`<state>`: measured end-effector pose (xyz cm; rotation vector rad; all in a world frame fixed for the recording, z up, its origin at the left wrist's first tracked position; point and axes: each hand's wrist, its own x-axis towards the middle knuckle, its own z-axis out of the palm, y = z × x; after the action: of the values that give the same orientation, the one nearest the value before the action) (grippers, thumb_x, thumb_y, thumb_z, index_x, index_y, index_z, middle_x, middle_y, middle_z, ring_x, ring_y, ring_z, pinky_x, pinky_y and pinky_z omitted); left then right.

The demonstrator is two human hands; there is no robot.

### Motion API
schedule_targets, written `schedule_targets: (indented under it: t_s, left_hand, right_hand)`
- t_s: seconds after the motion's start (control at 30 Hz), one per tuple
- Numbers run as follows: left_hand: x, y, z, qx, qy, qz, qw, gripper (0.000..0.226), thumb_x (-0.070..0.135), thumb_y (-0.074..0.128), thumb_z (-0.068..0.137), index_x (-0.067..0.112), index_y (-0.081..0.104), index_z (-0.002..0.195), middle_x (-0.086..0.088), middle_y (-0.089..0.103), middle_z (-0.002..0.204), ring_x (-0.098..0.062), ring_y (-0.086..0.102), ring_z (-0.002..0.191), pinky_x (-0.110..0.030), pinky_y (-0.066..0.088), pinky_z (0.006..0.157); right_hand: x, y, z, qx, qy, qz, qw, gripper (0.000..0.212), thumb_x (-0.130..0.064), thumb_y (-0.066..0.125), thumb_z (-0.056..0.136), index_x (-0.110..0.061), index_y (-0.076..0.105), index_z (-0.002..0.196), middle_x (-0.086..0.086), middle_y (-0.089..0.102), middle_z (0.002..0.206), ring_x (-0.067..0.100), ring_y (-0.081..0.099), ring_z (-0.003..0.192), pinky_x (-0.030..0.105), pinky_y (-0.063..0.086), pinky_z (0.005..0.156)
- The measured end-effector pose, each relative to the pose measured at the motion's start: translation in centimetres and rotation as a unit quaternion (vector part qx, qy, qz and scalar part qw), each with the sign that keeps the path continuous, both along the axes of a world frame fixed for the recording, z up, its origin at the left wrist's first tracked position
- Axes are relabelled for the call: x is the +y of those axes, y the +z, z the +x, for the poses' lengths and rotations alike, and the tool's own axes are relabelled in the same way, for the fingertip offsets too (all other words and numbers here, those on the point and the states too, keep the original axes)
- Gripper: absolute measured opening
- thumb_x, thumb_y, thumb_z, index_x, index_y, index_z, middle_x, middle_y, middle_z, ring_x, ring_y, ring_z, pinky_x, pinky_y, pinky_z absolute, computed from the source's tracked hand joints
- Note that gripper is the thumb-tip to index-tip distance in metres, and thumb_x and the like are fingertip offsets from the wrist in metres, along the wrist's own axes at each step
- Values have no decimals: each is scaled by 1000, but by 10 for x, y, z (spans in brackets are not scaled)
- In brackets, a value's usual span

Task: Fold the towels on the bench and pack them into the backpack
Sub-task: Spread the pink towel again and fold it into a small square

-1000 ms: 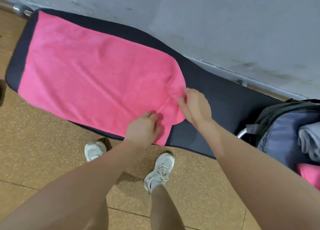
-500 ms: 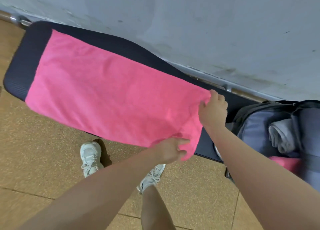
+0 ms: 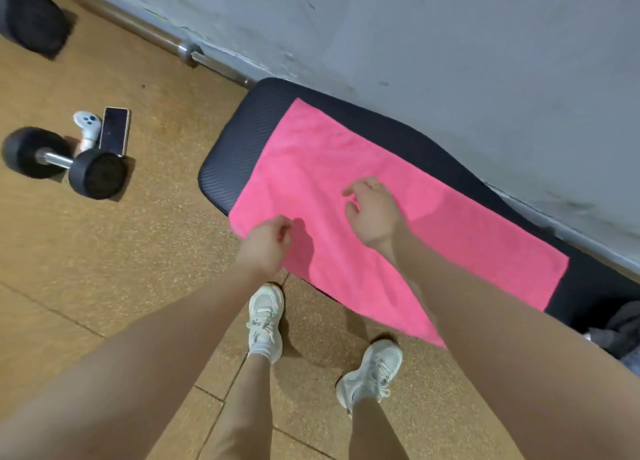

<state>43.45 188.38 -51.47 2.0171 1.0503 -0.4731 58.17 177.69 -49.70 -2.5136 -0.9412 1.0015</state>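
Against a scuffed grey wall (image 3: 450,44), the black padded tabletop (image 3: 239,141) carries a bright pink terry towel (image 3: 433,238) spread flat, its near edge hanging over the side. Left hand (image 3: 266,246) hovers at that near edge with fingers curled, holding nothing visible. Right hand (image 3: 372,214) hangs above the towel's middle, fingers loosely open and empty. On the cork floor (image 3: 104,252) lies a black dumbbell (image 3: 65,163).
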Motion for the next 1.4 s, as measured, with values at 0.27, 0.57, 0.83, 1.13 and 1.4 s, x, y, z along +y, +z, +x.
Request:
schedule_targets:
  t_s: [0.27,0.57,0.83,1.13,1.4]
  left_hand:
    - [94,-34,-22,34,40,107,993,46,34,54,90,8,44,127,-14,48,122,-33,46,114,-44,41,91]
    - [108,-53,-28,9,-34,108,993,33,34,58,86,6,60,104,-12,42,115,-29,44,106,-39,39,89]
    - [130,-37,-32,-58,-6,63,996,17,27,43,94,10,47,91,-13,60,87,-31,56,87,-35,34,77]
    - [156,-4,-30,-101,120,40,987,32,31,57,89,8,44,107,3,48,64,-24,51,63,-32,38,58]
    - [79,30,5,-122,5,-57,991,27,23,63,85,23,42,69,9,41,56,-7,38,53,-14,32,51]
  right_hand:
    - [123,-29,3,-82,115,-62,988,56,5,33,84,-12,38,138,10,29,150,32,38,128,40,36,105]
    - [181,-51,22,-260,275,-159,912,52,5,36,89,-9,29,139,16,30,145,34,46,117,40,43,80]
    - [189,-40,31,-277,236,-173,915,26,2,37,90,-3,45,114,16,39,128,33,50,101,34,31,61]
    - [208,-5,41,-228,124,-25,965,5,-6,48,88,-3,50,92,16,49,120,35,54,80,34,32,57]
    - [90,19,62,-75,43,0,996,22,-10,59,79,2,61,98,19,59,102,33,56,94,36,42,80]
